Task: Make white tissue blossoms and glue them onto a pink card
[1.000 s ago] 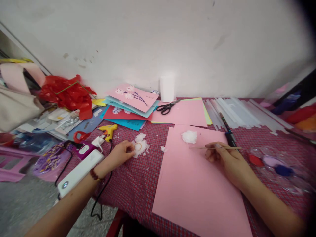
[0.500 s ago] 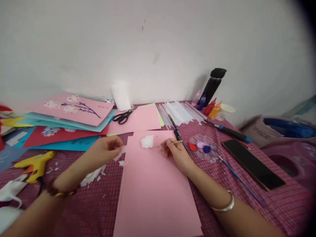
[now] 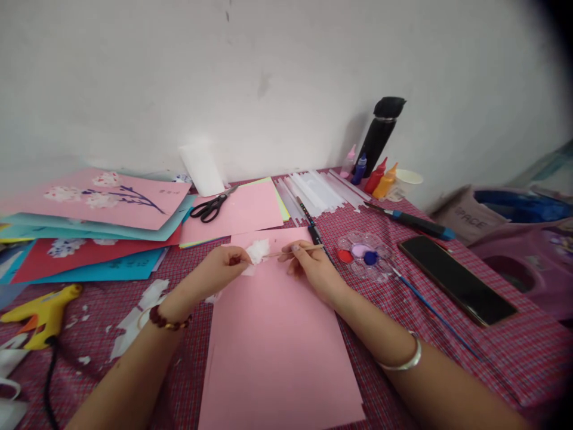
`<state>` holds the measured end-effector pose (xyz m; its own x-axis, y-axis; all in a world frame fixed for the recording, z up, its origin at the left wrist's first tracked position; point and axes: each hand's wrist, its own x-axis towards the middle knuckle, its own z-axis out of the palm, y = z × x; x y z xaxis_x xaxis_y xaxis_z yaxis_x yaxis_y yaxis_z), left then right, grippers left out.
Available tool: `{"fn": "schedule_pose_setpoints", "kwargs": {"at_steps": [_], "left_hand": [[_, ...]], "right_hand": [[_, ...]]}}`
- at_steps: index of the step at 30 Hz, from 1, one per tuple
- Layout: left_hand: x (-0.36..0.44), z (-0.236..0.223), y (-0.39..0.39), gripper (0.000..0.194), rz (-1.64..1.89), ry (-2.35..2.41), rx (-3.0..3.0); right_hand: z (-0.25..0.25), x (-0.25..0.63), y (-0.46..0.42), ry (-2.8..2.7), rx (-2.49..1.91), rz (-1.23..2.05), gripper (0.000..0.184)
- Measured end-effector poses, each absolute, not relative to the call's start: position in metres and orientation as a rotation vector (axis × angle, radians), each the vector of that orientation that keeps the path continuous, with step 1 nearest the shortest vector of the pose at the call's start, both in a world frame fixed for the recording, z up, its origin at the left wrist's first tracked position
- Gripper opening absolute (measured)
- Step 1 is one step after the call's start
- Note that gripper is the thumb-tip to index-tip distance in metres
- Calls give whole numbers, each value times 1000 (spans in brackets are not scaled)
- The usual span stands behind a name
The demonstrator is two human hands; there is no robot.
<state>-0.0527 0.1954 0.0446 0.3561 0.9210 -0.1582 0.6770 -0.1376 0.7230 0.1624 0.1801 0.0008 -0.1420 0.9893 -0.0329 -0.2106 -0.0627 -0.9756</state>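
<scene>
A pink sheet of paper (image 3: 282, 346) lies lengthwise in front of me, with a crumpled white tissue tuft (image 3: 258, 251) near its top edge. Between the pinched fingers of my left hand (image 3: 213, 270) is a small piece of white tissue (image 3: 249, 270), just beside the tuft. My right hand (image 3: 313, 269) grips a thin wooden stick (image 3: 316, 246) whose tip points left at the tuft. Whether the stick touches the tuft I cannot tell. Torn white tissue scraps (image 3: 134, 325) lie on the checked tablecloth, partly behind my left forearm.
Left are a yellow glue gun (image 3: 42, 313) and stacked flower cards (image 3: 129, 200). Black scissors (image 3: 210, 208) rest on coloured paper at the back. Glue sticks (image 3: 317, 194), a paint palette (image 3: 364, 257), paint bottles (image 3: 378, 177), a paintbrush (image 3: 430, 307) and a phone (image 3: 456, 278) are to the right.
My left hand has moved right from the tissue scraps to the tuft, carrying a small piece of tissue. My right hand still holds the stick near the tuft. The view has swung right.
</scene>
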Motion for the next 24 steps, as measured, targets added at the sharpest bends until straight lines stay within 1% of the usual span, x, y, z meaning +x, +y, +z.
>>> {"fn": "schedule_pose_setpoints", "kwargs": {"at_steps": [5,12,14,16,24], "left_hand": [[-36,35,189,15,453,1272,1883],[-28,16,196,3,514,1492,2162],[-27,16,196,1,533,1521,2170],[-26,17,195,3,537,1542,2159],[-25,19,195,2,488,1569,2142]], "right_hand": [[0,162,181,-1108,-1020,1444,28],[3,163,177,-1071,-1019,1407,25],[2,163,174,-1019,-1010,1373,23],[2,163,173,-1002,-989,1363,21],[6,159,171,-1188,-1077,1350,18]]}}
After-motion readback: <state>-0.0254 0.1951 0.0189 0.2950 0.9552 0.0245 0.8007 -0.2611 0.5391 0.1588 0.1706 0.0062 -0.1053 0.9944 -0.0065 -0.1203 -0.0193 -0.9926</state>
